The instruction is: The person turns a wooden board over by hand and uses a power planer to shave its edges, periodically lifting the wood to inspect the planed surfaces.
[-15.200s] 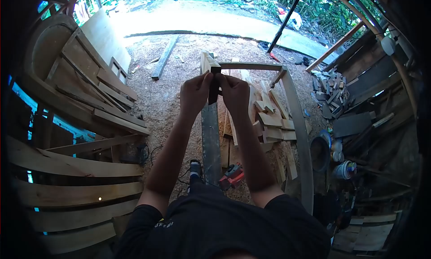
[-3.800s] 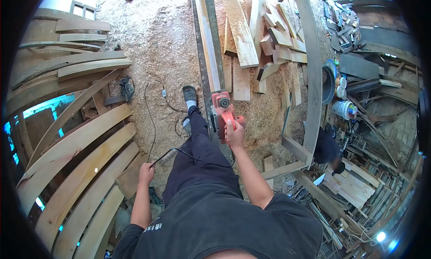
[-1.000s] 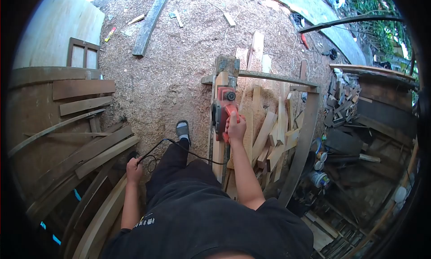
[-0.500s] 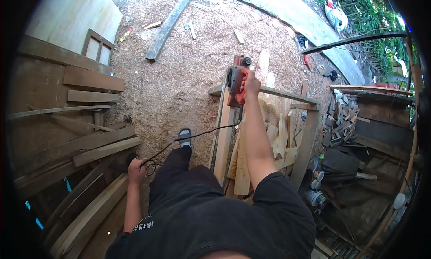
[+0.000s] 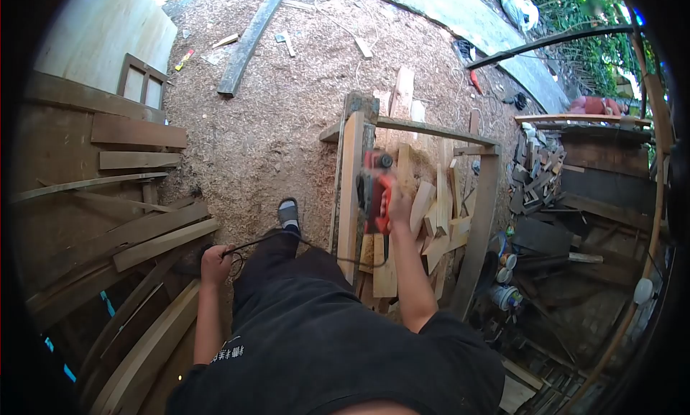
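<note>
The fingers of the right hand (image 5: 397, 203) are wrapped tight around the top handle of a red planer (image 5: 375, 190), which is smeared by blur. The planer sits over the right edge of a long pale plank (image 5: 350, 192); the blur hides whether its base touches the wood. The plank runs away from the person, set on edge along the left side of a wooden frame (image 5: 431, 131), and its far end reaches just past the frame's cross rail.

The fingers of the left hand (image 5: 215, 260) are closed on a black cord (image 5: 262, 239), held low by the hip, well apart from the planer. From that hand the cord crosses over the dark trouser leg and runs on towards the planer's rear end.

Inside the frame, just right of the planer, lies a loose heap of short offcuts (image 5: 438, 213), stacked at mixed angles. The person's foot in a sandal (image 5: 288, 213) stands on the sawdust floor (image 5: 273, 120), near the plank's left side. Further left, long curved boards (image 5: 144, 235) lie stacked against one another. A dark beam (image 5: 248, 44) rests on the sawdust at the far end. To the right of the frame, small tins and a bucket (image 5: 503, 296) stand among dark timber scraps.
</note>
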`<state>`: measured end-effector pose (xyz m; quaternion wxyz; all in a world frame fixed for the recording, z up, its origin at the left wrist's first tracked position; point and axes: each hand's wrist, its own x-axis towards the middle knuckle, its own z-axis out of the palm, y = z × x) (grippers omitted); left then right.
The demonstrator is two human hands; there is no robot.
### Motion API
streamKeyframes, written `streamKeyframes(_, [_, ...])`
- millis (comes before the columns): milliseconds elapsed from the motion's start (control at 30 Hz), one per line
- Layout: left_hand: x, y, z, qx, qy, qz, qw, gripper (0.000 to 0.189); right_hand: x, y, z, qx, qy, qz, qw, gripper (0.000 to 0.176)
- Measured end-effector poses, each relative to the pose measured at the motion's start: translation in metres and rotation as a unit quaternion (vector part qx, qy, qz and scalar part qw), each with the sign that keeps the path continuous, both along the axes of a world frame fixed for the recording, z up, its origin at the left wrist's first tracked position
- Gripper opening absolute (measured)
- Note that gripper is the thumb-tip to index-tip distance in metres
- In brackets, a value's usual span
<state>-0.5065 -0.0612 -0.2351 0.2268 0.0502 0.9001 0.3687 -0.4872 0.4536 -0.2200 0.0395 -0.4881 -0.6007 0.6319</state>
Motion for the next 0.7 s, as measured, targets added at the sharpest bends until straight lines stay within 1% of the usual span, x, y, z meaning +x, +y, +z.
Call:
streamKeyframes(33, [-0.003,0.001,0.001,-0.002,0.007,-0.024,1.000,0.032,0.024,-0.006,-0.002,-0.005,-0.010,0.007,1.000,0.048])
streamKeyframes(167, [-0.004,0.019,0.007,0.021,0.024,-0.052,0.998,0.035,0.107,-0.035,-0.004,-0.026,-0.049,0.006,0.998,0.046])
streamKeyframes(233, [-0.004,0.026,0.010,0.008,-0.017,-0.101,0.995,0.034,0.137,-0.043,-0.003,-0.037,-0.065,0.002,0.997,0.046])
streamKeyframes(367, [0.002,0.037,0.007,-0.002,-0.012,-0.165,0.986,0.032,0.184,-0.063,0.001,-0.069,-0.056,-0.001,0.996,0.043])
streamKeyframes(433, [0.008,0.043,0.013,0.000,-0.033,-0.163,0.986,0.033,0.203,-0.069,0.009,-0.076,-0.052,-0.007,0.996,0.043])
streamKeyframes(500, [0.016,0.042,0.012,0.002,-0.017,-0.181,0.983,0.032,0.213,-0.072,0.024,-0.099,-0.058,0.018,0.993,0.042])
streamKeyframes(567, [0.027,0.039,0.014,-0.004,-0.021,-0.197,0.980,0.029,0.235,-0.078,0.027,-0.096,-0.061,0.014,0.993,0.042])
streamKeyframes(700, [0.071,0.027,0.023,0.038,0.037,-0.178,0.983,0.031,0.290,-0.092,0.032,-0.107,-0.062,0.008,0.992,0.041])
